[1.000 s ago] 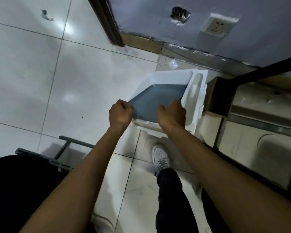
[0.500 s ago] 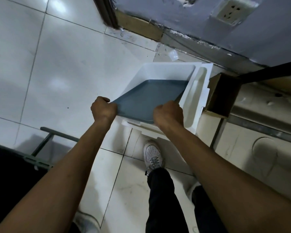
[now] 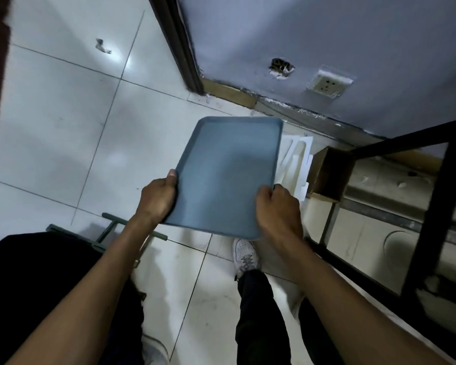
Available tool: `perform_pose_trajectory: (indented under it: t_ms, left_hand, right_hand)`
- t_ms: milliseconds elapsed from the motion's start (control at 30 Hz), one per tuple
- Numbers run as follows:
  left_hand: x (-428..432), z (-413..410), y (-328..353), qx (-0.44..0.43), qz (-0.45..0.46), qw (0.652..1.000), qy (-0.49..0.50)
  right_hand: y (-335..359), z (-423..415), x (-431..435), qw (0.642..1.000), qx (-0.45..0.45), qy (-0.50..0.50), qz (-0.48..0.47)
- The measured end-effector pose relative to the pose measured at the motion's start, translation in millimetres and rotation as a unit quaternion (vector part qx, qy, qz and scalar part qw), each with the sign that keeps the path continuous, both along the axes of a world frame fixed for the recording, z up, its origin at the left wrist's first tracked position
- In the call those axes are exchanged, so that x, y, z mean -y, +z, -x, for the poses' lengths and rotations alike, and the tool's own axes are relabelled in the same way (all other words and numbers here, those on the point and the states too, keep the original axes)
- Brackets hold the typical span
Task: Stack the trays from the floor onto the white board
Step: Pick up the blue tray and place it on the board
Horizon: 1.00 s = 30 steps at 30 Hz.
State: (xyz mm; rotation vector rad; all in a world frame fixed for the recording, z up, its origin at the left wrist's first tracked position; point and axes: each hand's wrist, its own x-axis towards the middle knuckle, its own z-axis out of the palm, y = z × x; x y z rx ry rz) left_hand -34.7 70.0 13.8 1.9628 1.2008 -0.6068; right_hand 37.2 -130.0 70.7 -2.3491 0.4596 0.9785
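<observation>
A blue-grey rectangular tray is held in the air above the tiled floor, roughly level. My left hand grips its near left edge with the thumb on top. My right hand clasps its near right corner. Behind and below the tray, a white foam board piece with moulded cut-outs lies on the floor near the wall; most of it is hidden by the tray.
A brown cardboard box stands right of the white piece. A black metal table frame fills the right side. A dark green metal rack lies on the floor at left. My white shoe is below the tray. Wall with socket ahead.
Both hands have lifted the blue-grey tray up out of the white container and toward me. The tray now covers most of the white piece, and the camera has tilted up.
</observation>
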Motion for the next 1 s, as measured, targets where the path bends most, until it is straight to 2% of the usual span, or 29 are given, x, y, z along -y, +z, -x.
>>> perform_pose_trajectory:
  t_ms: [167, 433, 633, 833, 1000]
  left_hand:
    - [20, 7, 100, 0.085, -0.060, 0.991, 0.083]
    - [65, 17, 249, 0.165, -0.159, 0.970, 0.087]
    - [113, 21, 325, 0.297, -0.211, 0.931, 0.033]
    - [170, 15, 365, 0.361, -0.206, 0.910, -0.009]
    - [224, -6, 367, 0.387, -0.205, 0.898, -0.045]
  right_hand:
    - [64, -13, 6, 0.991, 0.122, 0.028, -0.044]
    - [181, -10, 46, 0.948, 0.293, 0.070, -0.101]
    - [259, -9, 104, 0.946, 0.303, 0.053, -0.106]
    - [309, -11, 176, 0.928, 0.355, 0.059, -0.097]
    - [322, -21, 235, 0.923, 0.374, 0.048, -0.078]
